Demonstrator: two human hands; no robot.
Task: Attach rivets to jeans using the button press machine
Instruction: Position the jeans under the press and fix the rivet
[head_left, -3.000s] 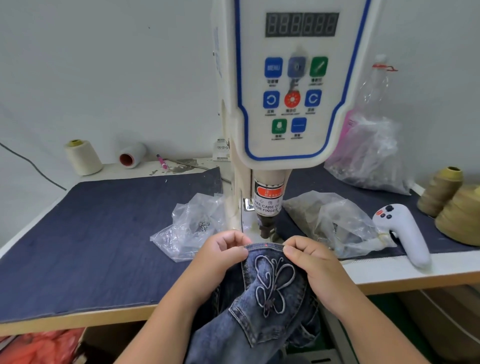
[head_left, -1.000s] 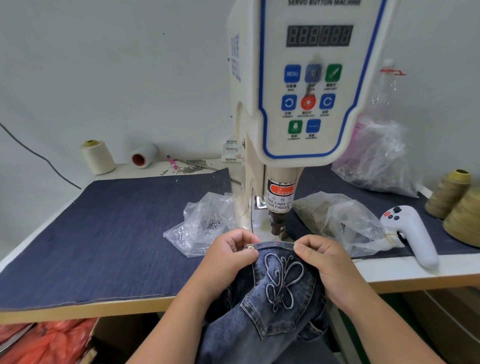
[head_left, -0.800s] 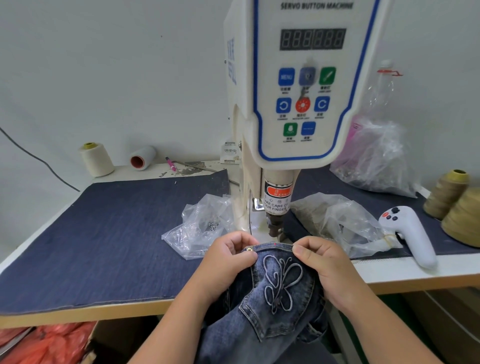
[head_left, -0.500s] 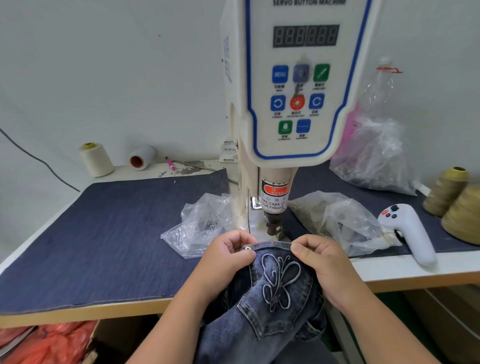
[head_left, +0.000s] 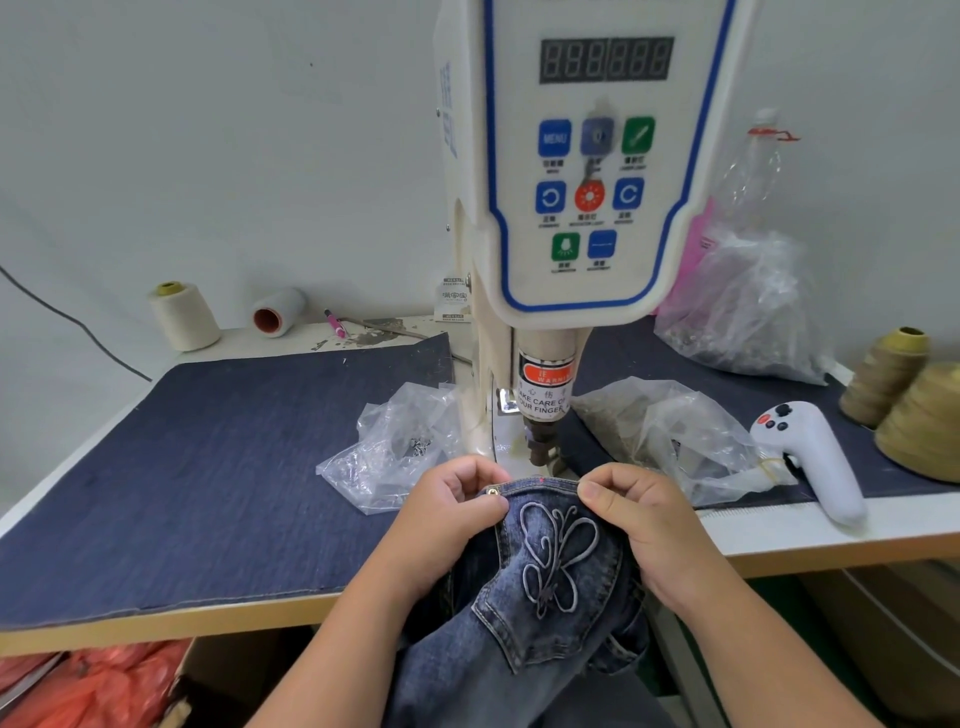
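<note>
A wooden-edged worktable (head_left: 831, 540) is set against a plain pale wall, and most of its top is covered by a dark blue denim sheet (head_left: 223, 467). At the back left a cream thread cone (head_left: 183, 317) is stood upright beside a white spool (head_left: 278, 313) laid on its side. Crumpled clear plastic bags (head_left: 395, 447) are spread on both sides of the button press machine (head_left: 582, 171), whose control panel is faced toward the camera. A white handheld controller (head_left: 815, 457) is laid near the right front edge, with tan thread cones (head_left: 906, 395) behind it. Orange plastic (head_left: 93, 686) is seen under the table at the lower left.

The jeans (head_left: 550, 587) are held at the front edge of the table, just below the machine's punch (head_left: 540, 447). Their long axis is run from the lower edge of the view up toward the machine, with the embroidered back pocket turned upward and its top hem pointed at the punch. A brass rivet (head_left: 492, 490) is seen at the pocket's upper left corner. The hem is pinched there by the curled fingers of the left hand (head_left: 452, 514), and its upper right corner is pinched likewise by the right hand (head_left: 639, 514).
</note>
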